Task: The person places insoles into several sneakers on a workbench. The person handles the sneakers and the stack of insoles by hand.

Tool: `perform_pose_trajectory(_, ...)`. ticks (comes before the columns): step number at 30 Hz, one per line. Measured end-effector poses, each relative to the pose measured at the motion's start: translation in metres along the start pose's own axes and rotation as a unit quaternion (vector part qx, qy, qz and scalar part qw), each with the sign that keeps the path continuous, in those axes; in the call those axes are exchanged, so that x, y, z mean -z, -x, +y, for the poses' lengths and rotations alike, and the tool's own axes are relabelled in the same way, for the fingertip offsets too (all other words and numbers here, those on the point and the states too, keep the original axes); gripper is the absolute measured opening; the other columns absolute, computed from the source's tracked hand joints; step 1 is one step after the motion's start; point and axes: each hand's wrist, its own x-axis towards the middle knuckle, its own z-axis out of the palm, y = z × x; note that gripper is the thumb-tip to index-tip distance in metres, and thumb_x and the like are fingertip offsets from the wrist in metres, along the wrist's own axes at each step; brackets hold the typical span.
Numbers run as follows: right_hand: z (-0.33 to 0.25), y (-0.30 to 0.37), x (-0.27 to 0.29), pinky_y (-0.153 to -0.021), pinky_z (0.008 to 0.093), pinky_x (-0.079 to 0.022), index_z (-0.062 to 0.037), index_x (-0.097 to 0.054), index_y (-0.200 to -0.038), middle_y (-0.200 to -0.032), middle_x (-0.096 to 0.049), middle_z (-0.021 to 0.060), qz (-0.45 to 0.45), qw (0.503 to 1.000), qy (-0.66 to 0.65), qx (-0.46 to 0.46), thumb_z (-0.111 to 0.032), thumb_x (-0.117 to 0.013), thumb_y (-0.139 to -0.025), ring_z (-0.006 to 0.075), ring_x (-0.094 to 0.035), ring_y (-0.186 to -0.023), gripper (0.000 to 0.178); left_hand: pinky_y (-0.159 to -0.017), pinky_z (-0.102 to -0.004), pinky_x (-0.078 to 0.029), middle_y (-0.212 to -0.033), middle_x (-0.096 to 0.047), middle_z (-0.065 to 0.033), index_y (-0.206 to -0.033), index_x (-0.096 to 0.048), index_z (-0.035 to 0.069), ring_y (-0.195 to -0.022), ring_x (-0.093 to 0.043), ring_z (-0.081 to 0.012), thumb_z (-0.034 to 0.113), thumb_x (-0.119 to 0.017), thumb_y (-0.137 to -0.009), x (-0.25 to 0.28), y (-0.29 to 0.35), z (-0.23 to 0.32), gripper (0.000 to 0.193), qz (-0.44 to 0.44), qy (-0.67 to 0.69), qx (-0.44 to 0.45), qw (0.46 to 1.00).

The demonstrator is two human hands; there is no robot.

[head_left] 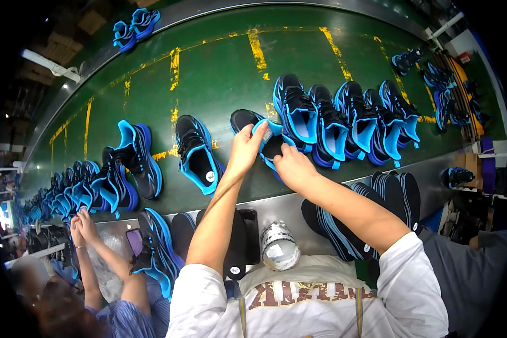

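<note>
In front of me on the green conveyor belt (pixel 219 62) lies a black sneaker (pixel 244 119) with bright blue lining, its toe pointing away to the left. My left hand (pixel 245 147) pinches the sneaker's tongue, where a small pale label shows. On the near right side, my right hand (pixel 294 167) has its fingers curled over the collar by the opening; their tips are partly hidden. To the left stands another black and blue sneaker (pixel 200 155), with a round white sticker on its insole. A row of sneakers (pixel 298 110) begins just right of my hands.
Black insoles with blue edges (pixel 327 225) lie in stacks along the metal ledge (pixel 434 174). A clear round jar (pixel 280 248) stands close to my body. At left, a co-worker's hands (pixel 83 226) are near a long row of sneakers (pixel 76 188).
</note>
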Motion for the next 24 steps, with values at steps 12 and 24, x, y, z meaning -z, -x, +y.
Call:
perform_pose_trajectory(12, 0.009, -0.001, 0.046, -0.076, 0.0391, -0.047, 0.0032, -0.062, -0.078, -0.09, -0.055, 0.0223, -0.214, 0.976, -0.016, -0.023, -0.016, -0.056, -0.071, 0.0354, -0.055, -0.084, 0.021, -0.042, -0.0217, -0.022, -0.052, -0.036, 0.0065, -0.069, -0.055, 0.002, -0.049, -0.03, -0.002, 0.038, -0.062, -0.08, 0.003, 0.005, -0.007, 0.038, 0.027, 0.026, 0.041, 0.998)
perform_pose_trajectory(24, 0.027, -0.015, -0.022, -0.07, 0.0349, -0.047, 0.001, -0.059, -0.077, -0.086, -0.054, 0.0163, -0.019, 0.995, 0.05, 0.085, -0.009, -0.049, -0.076, 0.0274, -0.054, -0.084, 0.014, -0.047, -0.0236, -0.032, -0.056, -0.042, 0.0018, -0.067, -0.05, 0.002, -0.055, -0.037, -0.0048, 0.035, -0.056, -0.085, -0.007, 0.008, -0.001, 0.038, 0.027, -0.036, 0.028, 0.999)
